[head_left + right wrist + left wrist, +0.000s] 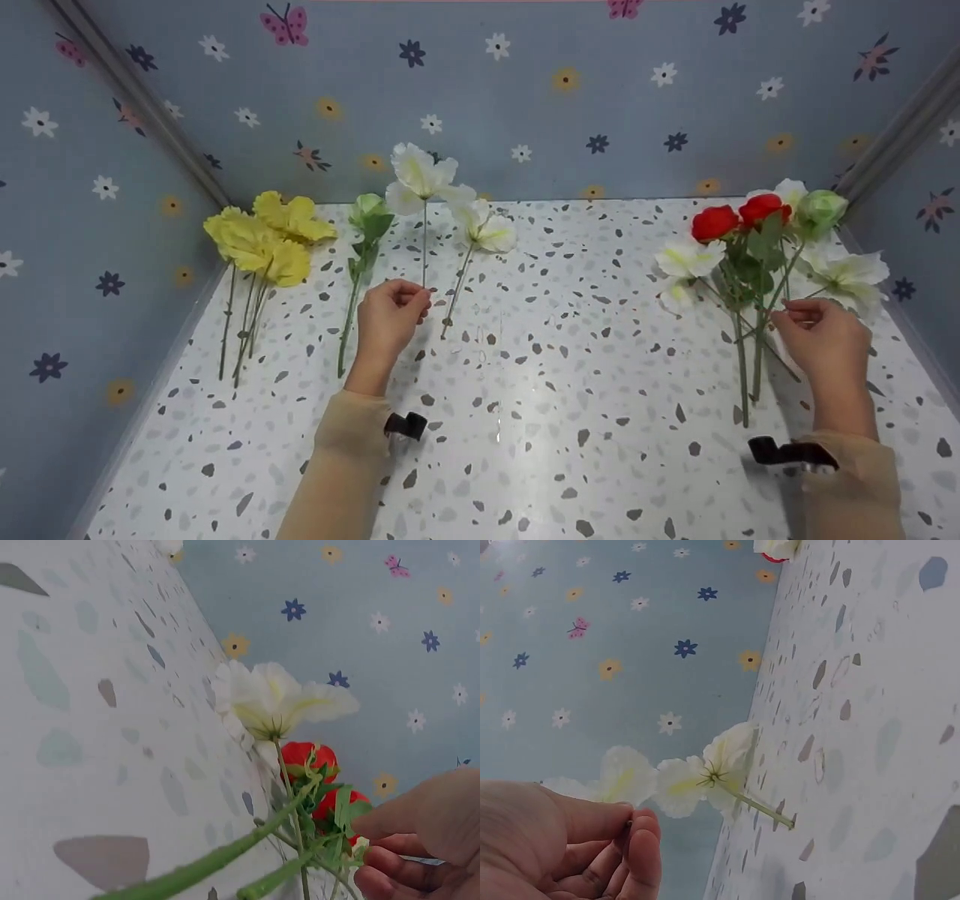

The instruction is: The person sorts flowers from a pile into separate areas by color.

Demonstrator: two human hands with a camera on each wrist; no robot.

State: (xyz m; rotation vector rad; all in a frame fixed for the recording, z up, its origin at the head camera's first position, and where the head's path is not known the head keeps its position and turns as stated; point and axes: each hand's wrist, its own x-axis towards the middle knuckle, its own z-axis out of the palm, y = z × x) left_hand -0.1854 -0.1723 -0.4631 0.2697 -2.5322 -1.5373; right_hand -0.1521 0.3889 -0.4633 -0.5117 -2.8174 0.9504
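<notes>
My left hand (390, 313) pinches the thin stem of a white flower (424, 176) between thumb and fingertips, holding it upright. Another white flower (487, 229) lies just to its right; in the left wrist view its short stem end points toward the tabletop. My right hand (825, 337) is at the right-hand bunch, its fingers loosely bent beside the stems. A gap shows between thumb and fingers in the right wrist view. That bunch has red flowers (715, 223), a pale green flower (821, 212) and white flowers (690, 259), their stems crossing.
Yellow flowers (259, 240) lie at the far left, with a single pale green flower (369, 214) between them and my left hand. The speckled white tabletop (570, 360) meets patterned blue panels (525, 97) at the back and sides.
</notes>
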